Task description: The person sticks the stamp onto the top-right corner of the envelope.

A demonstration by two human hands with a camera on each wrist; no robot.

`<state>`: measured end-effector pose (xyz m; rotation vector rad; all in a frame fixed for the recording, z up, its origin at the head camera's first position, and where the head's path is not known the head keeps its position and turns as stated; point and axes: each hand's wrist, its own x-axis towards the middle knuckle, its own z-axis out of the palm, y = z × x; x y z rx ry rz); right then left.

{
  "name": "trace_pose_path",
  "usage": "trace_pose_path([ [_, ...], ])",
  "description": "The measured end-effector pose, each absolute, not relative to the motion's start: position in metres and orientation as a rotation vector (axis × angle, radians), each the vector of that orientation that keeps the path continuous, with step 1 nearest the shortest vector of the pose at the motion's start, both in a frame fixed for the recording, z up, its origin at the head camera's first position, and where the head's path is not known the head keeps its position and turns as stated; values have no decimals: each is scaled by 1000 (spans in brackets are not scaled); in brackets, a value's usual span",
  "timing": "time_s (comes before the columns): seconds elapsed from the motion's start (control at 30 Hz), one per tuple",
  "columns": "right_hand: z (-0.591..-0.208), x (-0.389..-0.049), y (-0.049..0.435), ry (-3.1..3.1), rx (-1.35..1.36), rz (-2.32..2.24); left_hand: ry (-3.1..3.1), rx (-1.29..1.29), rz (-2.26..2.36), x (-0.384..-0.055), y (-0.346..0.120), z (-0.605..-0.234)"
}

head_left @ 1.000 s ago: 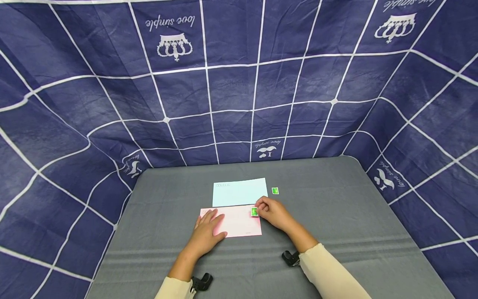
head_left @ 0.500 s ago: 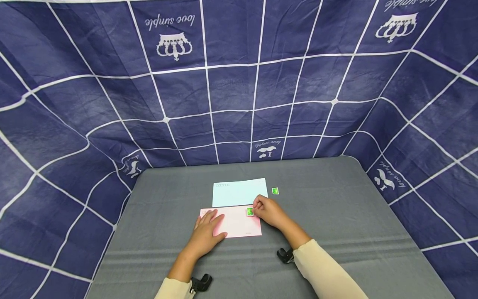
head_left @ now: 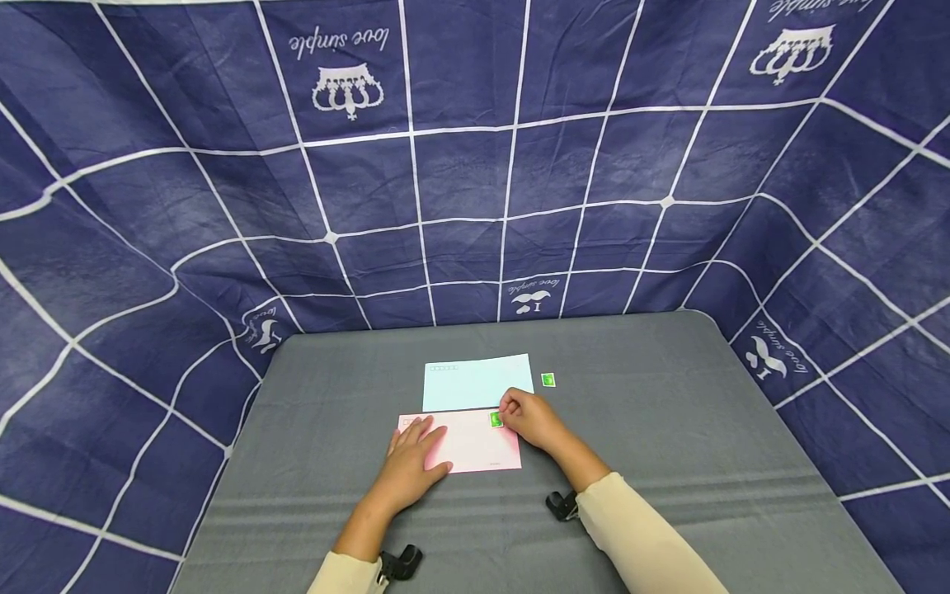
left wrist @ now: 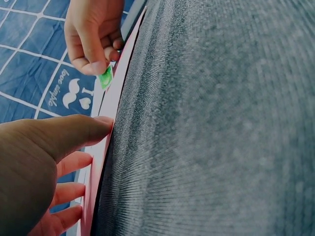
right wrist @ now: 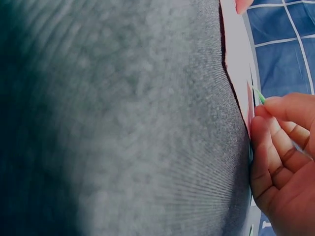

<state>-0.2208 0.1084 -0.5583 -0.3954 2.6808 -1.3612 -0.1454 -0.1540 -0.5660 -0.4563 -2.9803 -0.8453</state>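
A pink envelope (head_left: 475, 450) lies flat on the grey table. My left hand (head_left: 406, 469) rests on its left part with the fingers spread. Between thumb and forefinger, my right hand (head_left: 533, 419) pinches a green postage stamp (head_left: 496, 420) by its edge, close over the envelope's upper right corner. The left wrist view shows the stamp (left wrist: 106, 77) tilted below those fingertips. In the right wrist view the stamp (right wrist: 259, 95) appears edge-on. A light blue envelope (head_left: 475, 383) lies just behind the pink one, partly covered by my right fingers.
A second green stamp (head_left: 547, 379) lies on the table to the right of the blue envelope. The grey table (head_left: 638, 388) is bounded by a blue curtain (head_left: 460, 181) with white grid lines at the back and both sides.
My right hand has moved a little left with the stamp, which now sits slightly farther in from the pink envelope's right edge. My left hand has stayed in place.
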Motion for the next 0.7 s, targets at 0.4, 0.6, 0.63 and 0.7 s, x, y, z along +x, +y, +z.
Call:
trace_pose_path([
  [0.4, -562, -222, 101, 2792, -328, -1288, -2974, -458, -846, -147, -155, -569],
  [0.6, -562, -222, 97, 2815, -308, -1255, -2966, -463, -853, -147, -155, -569],
  [0.63, -562, -222, 96, 2821, -308, -1249, -2965, -464, -856, -147, -155, -569],
  [0.7, -562, -222, 95, 2830, -304, -1237, -2966, -464, -859, -147, -156, -569],
])
